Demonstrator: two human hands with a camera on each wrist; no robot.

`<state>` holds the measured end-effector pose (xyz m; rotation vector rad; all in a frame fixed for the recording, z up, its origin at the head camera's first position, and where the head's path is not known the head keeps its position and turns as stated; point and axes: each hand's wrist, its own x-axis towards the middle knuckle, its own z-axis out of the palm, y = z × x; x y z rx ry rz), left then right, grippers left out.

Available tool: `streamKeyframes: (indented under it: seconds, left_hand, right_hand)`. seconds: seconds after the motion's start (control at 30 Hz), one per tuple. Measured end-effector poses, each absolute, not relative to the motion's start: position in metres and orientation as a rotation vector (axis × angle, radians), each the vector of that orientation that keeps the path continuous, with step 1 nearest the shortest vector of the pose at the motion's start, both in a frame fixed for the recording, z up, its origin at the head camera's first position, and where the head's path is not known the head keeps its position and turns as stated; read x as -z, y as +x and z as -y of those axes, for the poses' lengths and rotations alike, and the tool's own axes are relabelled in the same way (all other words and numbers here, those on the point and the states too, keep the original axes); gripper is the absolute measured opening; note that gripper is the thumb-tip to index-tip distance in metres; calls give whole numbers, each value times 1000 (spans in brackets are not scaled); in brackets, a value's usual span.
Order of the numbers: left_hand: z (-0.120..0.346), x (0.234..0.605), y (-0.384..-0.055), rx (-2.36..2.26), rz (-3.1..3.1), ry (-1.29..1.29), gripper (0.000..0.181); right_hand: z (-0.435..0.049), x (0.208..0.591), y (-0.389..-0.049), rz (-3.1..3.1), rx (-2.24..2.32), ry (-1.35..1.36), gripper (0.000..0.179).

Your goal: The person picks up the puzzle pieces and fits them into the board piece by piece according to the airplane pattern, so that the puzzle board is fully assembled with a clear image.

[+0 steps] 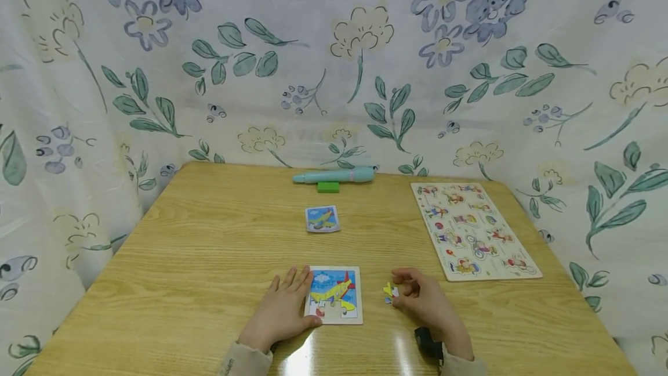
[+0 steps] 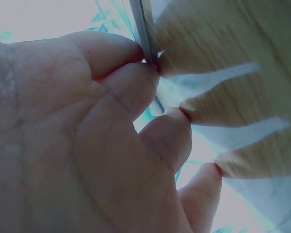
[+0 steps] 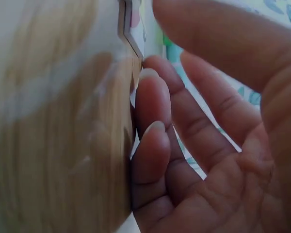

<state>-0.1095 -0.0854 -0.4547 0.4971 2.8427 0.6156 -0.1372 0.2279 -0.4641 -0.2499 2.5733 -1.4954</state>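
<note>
A small jigsaw puzzle in a pale frame (image 1: 361, 300) shows a yellow airplane on blue sky, with a bare patch in its lower part. My left hand (image 1: 284, 306) rests beside it, fingers spread along the left edge and thumb at the lower left corner. To the right, my right hand (image 1: 425, 300) holds a yellow, white and blue puzzle piece (image 1: 388, 290) between thumb and curled fingers, low over the table. Close up in the right wrist view, the piece's edge (image 3: 130, 29) shows by the fingertips; the thumb partly hides the contact.
An airplane picture card (image 1: 322, 219) lies beyond the puzzle. Behind it are a green block (image 1: 328, 187) and a turquoise pen-shaped object (image 1: 334, 176). A board with pictured figures (image 1: 472, 231) lies at the right. Floral curtains (image 1: 313, 74) surround the wooden table (image 1: 209, 237).
</note>
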Motion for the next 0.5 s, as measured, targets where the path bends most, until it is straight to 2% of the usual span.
streamKeyframes:
  seconds: [0.17, 0.5]
  left_hand:
    - [86, 455, -109, -618, -2841, 498, 91]
    - [85, 457, -110, -624, -2848, 489, 92]
  right_hand:
    - [-226, 462, -137, -2599, 1429, -356, 54]
    - [-220, 456, -133, -2652, 1324, -211, 40]
